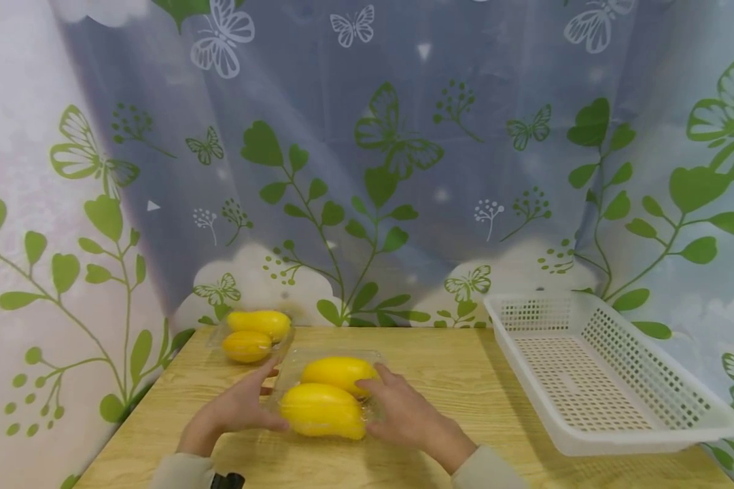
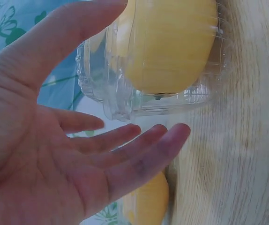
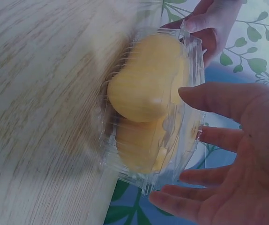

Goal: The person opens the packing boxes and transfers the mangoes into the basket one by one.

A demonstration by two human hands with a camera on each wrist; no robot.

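Note:
A clear plastic clamshell box [image 1: 293, 363] with two yellow mangoes, the nearer one [image 1: 322, 411] and the farther one [image 1: 336, 375], rests on the table in front of me. My left hand [image 1: 238, 407] is at its left side; in the left wrist view the thumb overlaps the lid edge and the other fingers are spread just outside the wall. On the right side is my right hand [image 1: 406, 414], thumb and loosely extended fingers close along the box in the right wrist view. Neither hand is curled round it. The lid looks closed over the mangoes.
Behind and to the left stands another clear box with two yellow mangoes [image 1: 247, 346]. A white perforated plastic basket [image 1: 563, 435] sits at the right of the wooden table [image 1: 452, 380]. A curtain [image 1: 318, 102] with butterflies and leaves hangs behind the table.

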